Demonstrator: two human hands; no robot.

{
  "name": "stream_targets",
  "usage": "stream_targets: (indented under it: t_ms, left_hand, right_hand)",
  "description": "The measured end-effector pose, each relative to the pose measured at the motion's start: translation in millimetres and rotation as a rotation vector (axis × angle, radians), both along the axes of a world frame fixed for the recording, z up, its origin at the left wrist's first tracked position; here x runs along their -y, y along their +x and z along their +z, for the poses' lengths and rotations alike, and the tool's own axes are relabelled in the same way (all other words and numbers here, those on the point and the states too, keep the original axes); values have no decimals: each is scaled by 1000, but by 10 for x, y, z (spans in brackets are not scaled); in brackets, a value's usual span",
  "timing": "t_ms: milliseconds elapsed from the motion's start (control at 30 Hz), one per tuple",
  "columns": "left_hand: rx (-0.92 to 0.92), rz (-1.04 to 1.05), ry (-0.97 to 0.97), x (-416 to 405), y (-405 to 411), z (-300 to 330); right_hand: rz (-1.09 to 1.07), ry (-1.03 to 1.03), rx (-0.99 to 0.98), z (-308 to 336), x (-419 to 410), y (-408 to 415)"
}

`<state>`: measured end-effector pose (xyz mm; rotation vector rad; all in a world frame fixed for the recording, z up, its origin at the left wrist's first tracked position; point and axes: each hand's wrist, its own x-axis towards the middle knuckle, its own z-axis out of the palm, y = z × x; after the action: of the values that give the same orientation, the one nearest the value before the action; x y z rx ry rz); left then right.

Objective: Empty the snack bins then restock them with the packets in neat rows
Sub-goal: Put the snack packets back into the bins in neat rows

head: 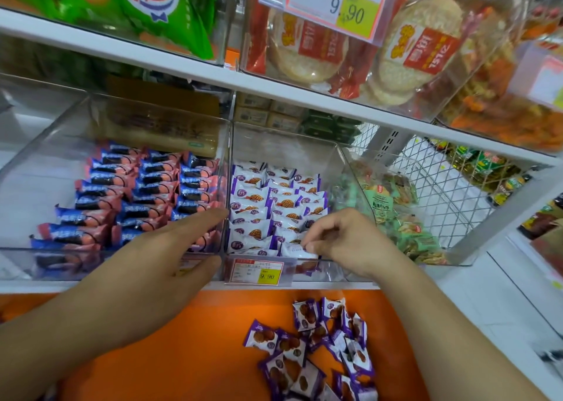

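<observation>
Frame centre: right hand [341, 239] pinching a white-and-purple waffle packet [297, 250] at the front of the clear plastic middle bin [304, 271]. Left hand [170, 248] flat, fingers straight, against the bin's left wall. Loose matching packets [320, 342] lower centre on the orange counter [182, 339].

Right hand [338, 239] covers front-right purple packets [259, 205]. Small price label [256, 272]: upper print too small to read. Loose packet pile [320, 349] cut by bottom edge. Green bag [146, 7] cropped at top.

Purple-white packets [268, 205] fill the middle bin [335, 154] in seemingly three overlapping rows.
</observation>
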<state>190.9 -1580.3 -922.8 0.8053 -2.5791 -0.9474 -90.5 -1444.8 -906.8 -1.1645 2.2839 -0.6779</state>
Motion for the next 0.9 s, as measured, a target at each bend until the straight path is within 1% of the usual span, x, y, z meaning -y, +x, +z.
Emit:
stream_targets:
  t_ms: [233, 400, 700, 833, 900]
  left_hand:
    - [5, -5, -21, 6, -1, -21]
    - [4, -13, -25, 13, 14, -29]
    - [-2, -24, -26, 35, 14, -61]
    - [-5, -24, -26, 42, -6, -66]
    - [-4, -24, -27, 45, -5, -65]
  right_hand:
    - [-45, 51, -50, -86, 46, -8]
    - [-50, 39, 22, -38, 68, 2]
    - [-46, 129, -147, -67, 115, 7]
    - [-43, 116, -50, -95, 144, 64]
    - [-33, 123, -34, -106, 174, 66]
